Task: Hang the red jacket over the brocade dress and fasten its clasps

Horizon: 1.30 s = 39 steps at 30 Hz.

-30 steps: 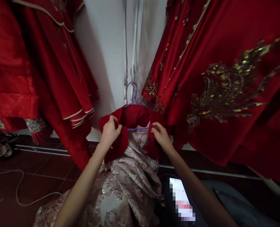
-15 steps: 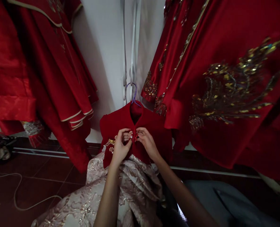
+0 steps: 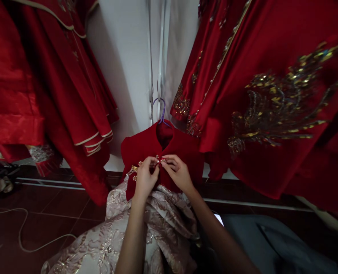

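Note:
A red jacket (image 3: pixel 142 142) with an open collar hangs on a purple hanger (image 3: pixel 163 118) in the middle of the head view. My left hand (image 3: pixel 146 173) pinches the front edge of the jacket at a small beaded flower button. Fingers of my right hand (image 3: pixel 178 171) close on the opposite front edge, tips almost touching those of my left. The fingertips partly hide the fastening. A gold ornament (image 3: pixel 134 168) and more beaded flowers sit on the jacket left of my left hand. Below hangs pale brocade fabric (image 3: pixel 100 243) with shiny raised patterns.
Red garments (image 3: pixel 69 83) with cream piping hang at left. At right hangs a red garment with gold sequins (image 3: pixel 280 110). White metal rails (image 3: pixel 162 49) run up the wall. A cable (image 3: pixel 22 232) lies on the floor, and a grey cushioned surface (image 3: pixel 260 243) is at lower right.
My right hand has moved slightly left, and both hands' fingertips now meet at the jacket's front edges. A bright screen shows more clearly beside my right forearm.

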Motion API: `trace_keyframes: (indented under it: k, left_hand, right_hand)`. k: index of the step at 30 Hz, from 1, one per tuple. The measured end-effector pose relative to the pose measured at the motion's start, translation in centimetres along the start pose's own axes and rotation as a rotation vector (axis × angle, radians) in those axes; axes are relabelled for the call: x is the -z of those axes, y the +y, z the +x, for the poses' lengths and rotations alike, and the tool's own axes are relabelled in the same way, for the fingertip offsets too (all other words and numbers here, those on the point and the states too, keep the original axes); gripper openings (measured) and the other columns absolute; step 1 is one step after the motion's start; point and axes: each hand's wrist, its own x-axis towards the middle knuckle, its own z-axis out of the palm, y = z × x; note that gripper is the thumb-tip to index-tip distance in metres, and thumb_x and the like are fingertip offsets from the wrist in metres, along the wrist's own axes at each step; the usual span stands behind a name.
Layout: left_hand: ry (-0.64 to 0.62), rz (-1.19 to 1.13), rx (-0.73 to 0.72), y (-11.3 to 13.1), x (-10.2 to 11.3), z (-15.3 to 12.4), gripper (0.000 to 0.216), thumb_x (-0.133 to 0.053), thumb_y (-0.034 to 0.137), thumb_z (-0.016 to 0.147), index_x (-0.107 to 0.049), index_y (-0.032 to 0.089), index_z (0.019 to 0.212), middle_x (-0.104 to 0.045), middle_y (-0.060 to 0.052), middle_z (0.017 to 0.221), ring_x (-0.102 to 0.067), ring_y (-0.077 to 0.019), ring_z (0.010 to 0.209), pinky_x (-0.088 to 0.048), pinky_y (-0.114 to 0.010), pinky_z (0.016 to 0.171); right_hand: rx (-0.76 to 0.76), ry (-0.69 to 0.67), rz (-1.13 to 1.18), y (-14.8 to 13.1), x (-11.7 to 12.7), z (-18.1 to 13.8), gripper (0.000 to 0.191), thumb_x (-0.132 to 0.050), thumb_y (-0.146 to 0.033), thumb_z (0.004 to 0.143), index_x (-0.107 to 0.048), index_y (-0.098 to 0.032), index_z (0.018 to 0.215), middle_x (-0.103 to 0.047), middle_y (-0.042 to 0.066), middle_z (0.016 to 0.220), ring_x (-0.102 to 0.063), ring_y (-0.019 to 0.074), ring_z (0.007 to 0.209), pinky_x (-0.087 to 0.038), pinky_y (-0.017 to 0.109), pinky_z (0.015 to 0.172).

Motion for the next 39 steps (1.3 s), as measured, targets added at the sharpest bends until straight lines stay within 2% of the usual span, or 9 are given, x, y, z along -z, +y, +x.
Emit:
trace_keyframes:
  k: [4, 7, 15, 21, 25, 28, 33, 37, 39]
  left_hand:
    - [-0.06, 0.134, -0.098, 1.3, 0.6, 0.1, 0.019, -0.05, 0.012, 0.078, -0.056, 0.019, 0.094, -0.062, -0.003, 0.09, -0.059, -0.0138, 0.082, -0.046, -0.028, 0.08]
    - [-0.088, 0.15, -0.112, 1.7, 0.9, 0.3, 0.016, -0.051, 0.017, 0.081, -0.058, 0.02, 0.095, -0.063, -0.003, 0.092, -0.06, -0.0143, 0.084, -0.047, -0.027, 0.081]
    - [-0.18, 0.26, -0.129, 2.1, 1.1, 1.2, 0.016, -0.049, 0.023, 0.084, -0.059, 0.02, 0.096, -0.063, -0.005, 0.096, -0.06, -0.0163, 0.086, -0.045, -0.027, 0.08]
    - [-0.247, 0.422, -0.178, 2.9, 1.6, 2.6, 0.014, -0.046, 0.025, 0.086, -0.058, 0.019, 0.088, -0.06, -0.004, 0.083, -0.057, -0.0138, 0.072, -0.042, -0.024, 0.068]
    - [-0.269, 0.433, -0.195, 2.9, 1.5, 3.1, 0.014, -0.046, 0.025, 0.085, -0.058, 0.019, 0.083, -0.058, -0.003, 0.079, -0.055, -0.0138, 0.07, -0.042, -0.024, 0.068]
    - [-0.224, 0.326, -0.181, 2.4, 1.1, 2.6, 0.015, -0.046, 0.023, 0.085, -0.06, 0.019, 0.09, -0.061, -0.005, 0.088, -0.057, -0.0161, 0.084, -0.044, -0.027, 0.079]
    - [-0.242, 0.055, -0.065, 0.3, 0.3, 1.6, 0.035, -0.043, 0.011, 0.081, -0.058, 0.022, 0.112, -0.06, -0.004, 0.115, -0.055, -0.0162, 0.107, -0.041, -0.033, 0.097]
    - [-0.302, -0.016, -0.009, -0.6, -0.1, 1.6, 0.046, -0.042, 0.006, 0.076, -0.057, 0.022, 0.116, -0.059, -0.004, 0.119, -0.055, -0.0159, 0.109, -0.041, -0.033, 0.099]
    - [-0.319, -0.035, 0.0, -0.7, -0.4, 1.7, 0.047, -0.042, 0.006, 0.075, -0.056, 0.021, 0.117, -0.058, -0.004, 0.12, -0.056, -0.0156, 0.107, -0.042, -0.033, 0.098]
  right_hand:
    - [0.088, 0.095, -0.093, -0.9, -0.2, -0.4, 0.021, -0.059, -0.03, 0.08, -0.066, -0.022, 0.098, -0.061, 0.006, 0.097, -0.062, 0.0158, 0.086, -0.054, 0.029, 0.076]
    - [0.113, 0.123, -0.124, -1.4, -0.2, -0.5, 0.022, -0.059, -0.031, 0.08, -0.068, -0.024, 0.099, -0.061, 0.005, 0.096, -0.062, 0.0161, 0.086, -0.056, 0.029, 0.074]
    - [0.088, 0.104, -0.112, -0.8, 0.2, -0.1, 0.03, -0.061, -0.033, 0.079, -0.066, -0.026, 0.108, -0.058, 0.005, 0.101, -0.061, 0.0161, 0.089, -0.057, 0.031, 0.078]
    - [0.095, 0.045, -0.108, -0.7, 0.3, 1.0, 0.034, -0.059, -0.033, 0.079, -0.063, -0.025, 0.113, -0.056, 0.005, 0.104, -0.06, 0.0144, 0.088, -0.056, 0.03, 0.081]
    - [0.105, -0.023, -0.143, -1.1, 0.6, 1.5, 0.035, -0.057, -0.029, 0.081, -0.062, -0.026, 0.115, -0.054, 0.006, 0.105, -0.059, 0.0144, 0.091, -0.054, 0.029, 0.083]
    - [0.087, -0.083, -0.102, -0.9, 1.1, 1.5, 0.043, -0.054, -0.026, 0.081, -0.053, -0.029, 0.124, -0.05, 0.006, 0.111, -0.056, 0.0145, 0.097, -0.052, 0.029, 0.086]
    - [-0.033, -0.116, -0.036, 0.4, 1.4, 0.1, 0.082, -0.059, -0.018, 0.072, -0.02, -0.037, 0.141, -0.038, 0.006, 0.133, -0.05, 0.0182, 0.111, -0.052, 0.03, 0.082]
    - [0.01, -0.094, -0.135, 1.1, 0.3, -1.2, 0.093, -0.06, -0.012, 0.065, -0.014, -0.036, 0.143, -0.018, 0.006, 0.148, -0.042, 0.0223, 0.119, -0.052, 0.028, 0.075]
    - [0.035, -0.077, -0.191, 1.4, -0.2, -1.6, 0.093, -0.058, -0.011, 0.065, -0.013, -0.034, 0.143, -0.017, 0.007, 0.149, -0.046, 0.0214, 0.116, -0.052, 0.029, 0.074]
